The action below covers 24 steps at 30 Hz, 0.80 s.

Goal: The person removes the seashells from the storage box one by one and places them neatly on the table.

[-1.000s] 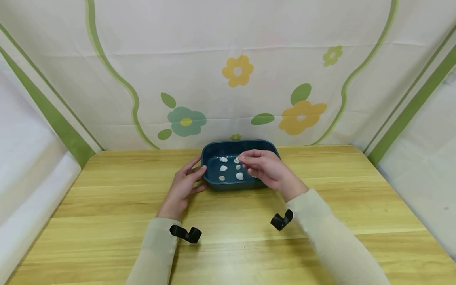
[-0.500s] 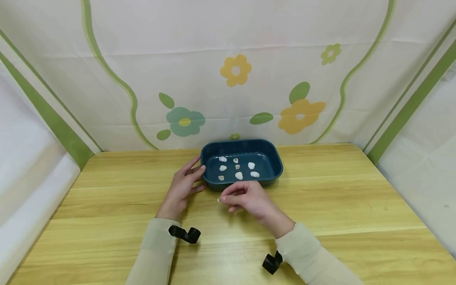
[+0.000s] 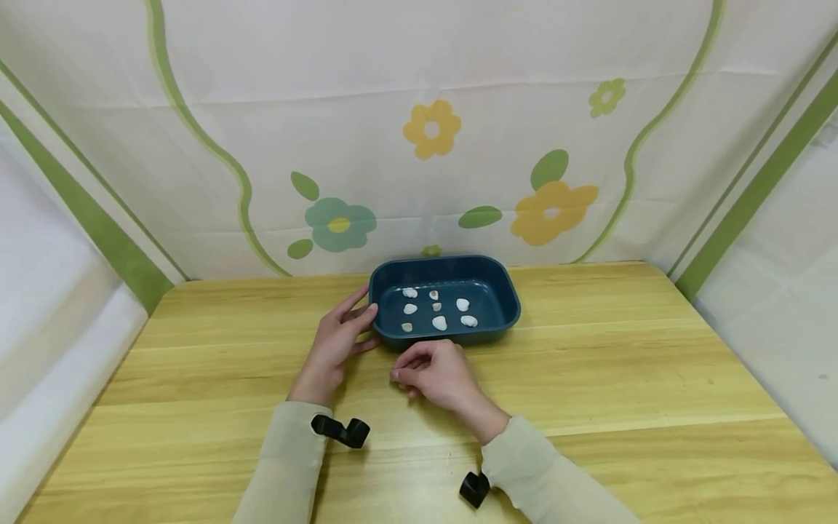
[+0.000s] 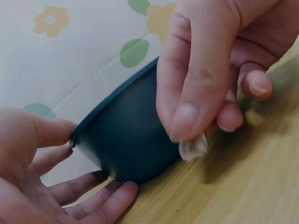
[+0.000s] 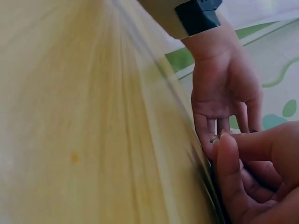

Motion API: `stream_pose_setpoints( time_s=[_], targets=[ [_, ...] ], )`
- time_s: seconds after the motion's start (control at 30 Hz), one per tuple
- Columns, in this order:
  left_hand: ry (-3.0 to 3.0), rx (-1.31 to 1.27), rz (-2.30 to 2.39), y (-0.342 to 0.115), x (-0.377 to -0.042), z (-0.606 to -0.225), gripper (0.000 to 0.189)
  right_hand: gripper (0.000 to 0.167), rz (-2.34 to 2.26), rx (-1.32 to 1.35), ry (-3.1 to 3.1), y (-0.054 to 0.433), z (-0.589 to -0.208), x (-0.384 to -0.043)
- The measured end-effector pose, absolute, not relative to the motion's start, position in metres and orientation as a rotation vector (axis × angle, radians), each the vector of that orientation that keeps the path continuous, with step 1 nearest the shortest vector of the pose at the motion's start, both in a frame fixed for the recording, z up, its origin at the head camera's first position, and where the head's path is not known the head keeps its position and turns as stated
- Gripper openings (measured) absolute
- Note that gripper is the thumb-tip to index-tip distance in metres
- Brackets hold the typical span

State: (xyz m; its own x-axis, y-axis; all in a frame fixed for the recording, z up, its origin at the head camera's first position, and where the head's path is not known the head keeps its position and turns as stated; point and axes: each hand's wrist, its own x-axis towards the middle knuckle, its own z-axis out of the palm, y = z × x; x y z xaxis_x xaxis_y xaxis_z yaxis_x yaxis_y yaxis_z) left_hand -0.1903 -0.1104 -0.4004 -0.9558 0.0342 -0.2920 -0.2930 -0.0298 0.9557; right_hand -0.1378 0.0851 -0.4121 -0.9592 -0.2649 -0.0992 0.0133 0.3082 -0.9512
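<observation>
A dark blue rectangular dish point(image 3: 492, 295) stands at the back of the wooden table. Inside it, several small seashells point(image 3: 439, 322), white and tan, lie spaced out in columns. My left hand point(image 3: 330, 356) holds the dish's left end, thumb at the rim and fingers against the lower side, as the left wrist view shows. In front of the dish, my right hand point(image 3: 445, 377) pinches a small whitish ridged seashell point(image 4: 193, 148) between thumb and index finger. Its fingertips are a little above the table, and most of that shell is covered by them.
The wooden table point(image 3: 622, 349) reaches back to a white cloth point(image 3: 366, 131) printed with flowers, right behind the dish. More white cloth hangs at both sides. A black wrist camera point(image 3: 343, 431) sits on each sleeve.
My right hand has come out of the dish toward me, then slightly left, with a shell between its fingertips. The left hand has stayed on the dish, which has not moved.
</observation>
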Motion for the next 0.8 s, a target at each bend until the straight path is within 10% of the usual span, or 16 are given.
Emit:
stream_pose_setpoints(
  time_s=[0.8],
  targets=[
    [2.028,-0.257,2.077,-0.1102,-0.1892,-0.4016,0.053,0.009,-1.473,-0.372,2.674,0.0793,-0.4223,-0.1405]
  ],
)
